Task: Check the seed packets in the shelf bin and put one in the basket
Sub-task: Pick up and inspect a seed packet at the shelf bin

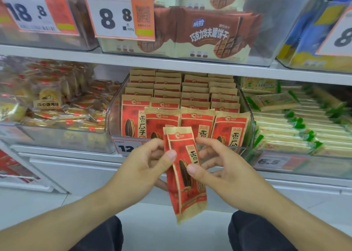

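Two red and tan seed packets (185,191) overlap in front of me, just below the shelf bin. My left hand (144,163) pinches their left edge with the thumb on the front. From the right, my right hand (215,167) holds them too, its thumb pressed on the sunflower-seed picture. The clear shelf bin (114,117) behind holds several rows of the same packets (196,100), standing upright. No basket is in view.
A clear bin of yolk pastries (47,102) sits to the left, green and white wafer packs (285,125) to the right. Chocolate wafer packs (207,31) fill the bin on the shelf above. Price tags (118,12) hang on the bin fronts. My knees (257,231) show at the bottom.
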Demonstrator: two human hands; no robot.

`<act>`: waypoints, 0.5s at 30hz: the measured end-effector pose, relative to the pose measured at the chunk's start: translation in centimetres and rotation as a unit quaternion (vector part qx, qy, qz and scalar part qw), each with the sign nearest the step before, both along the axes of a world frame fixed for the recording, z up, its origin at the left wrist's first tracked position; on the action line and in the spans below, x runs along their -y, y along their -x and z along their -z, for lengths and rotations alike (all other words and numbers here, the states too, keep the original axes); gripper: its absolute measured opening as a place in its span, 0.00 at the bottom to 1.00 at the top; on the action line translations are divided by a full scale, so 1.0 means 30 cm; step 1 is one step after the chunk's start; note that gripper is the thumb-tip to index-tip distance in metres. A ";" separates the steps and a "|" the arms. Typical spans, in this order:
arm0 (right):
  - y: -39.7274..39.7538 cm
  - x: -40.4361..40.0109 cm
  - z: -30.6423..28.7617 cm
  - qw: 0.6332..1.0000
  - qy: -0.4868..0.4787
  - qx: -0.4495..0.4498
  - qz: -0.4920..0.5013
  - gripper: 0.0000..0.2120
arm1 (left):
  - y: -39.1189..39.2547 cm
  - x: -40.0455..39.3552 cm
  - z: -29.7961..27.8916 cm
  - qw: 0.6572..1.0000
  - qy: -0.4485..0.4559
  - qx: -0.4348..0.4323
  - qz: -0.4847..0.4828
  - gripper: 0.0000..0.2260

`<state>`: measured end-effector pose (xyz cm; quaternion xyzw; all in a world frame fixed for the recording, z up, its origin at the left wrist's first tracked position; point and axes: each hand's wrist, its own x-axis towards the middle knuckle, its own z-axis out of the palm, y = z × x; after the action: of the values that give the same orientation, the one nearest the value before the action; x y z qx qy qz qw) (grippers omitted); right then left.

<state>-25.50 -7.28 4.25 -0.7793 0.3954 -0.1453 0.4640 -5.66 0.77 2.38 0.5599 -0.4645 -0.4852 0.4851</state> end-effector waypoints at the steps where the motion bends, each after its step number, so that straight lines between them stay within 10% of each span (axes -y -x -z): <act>1: -0.002 0.001 -0.001 1.000 -0.006 0.002 -0.005 0.32 | 0.011 -0.005 0.003 1.000 0.009 0.007 0.001 0.15; 15: -0.072 -0.037 0.019 0.989 -0.069 0.126 -0.015 0.22 | 0.055 -0.019 0.005 0.998 0.055 0.035 -0.023 0.12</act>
<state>-23.34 -6.19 3.68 -0.7267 0.3309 -0.2074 0.5651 -7.30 1.34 2.22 0.5597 -0.4944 -0.4276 0.5094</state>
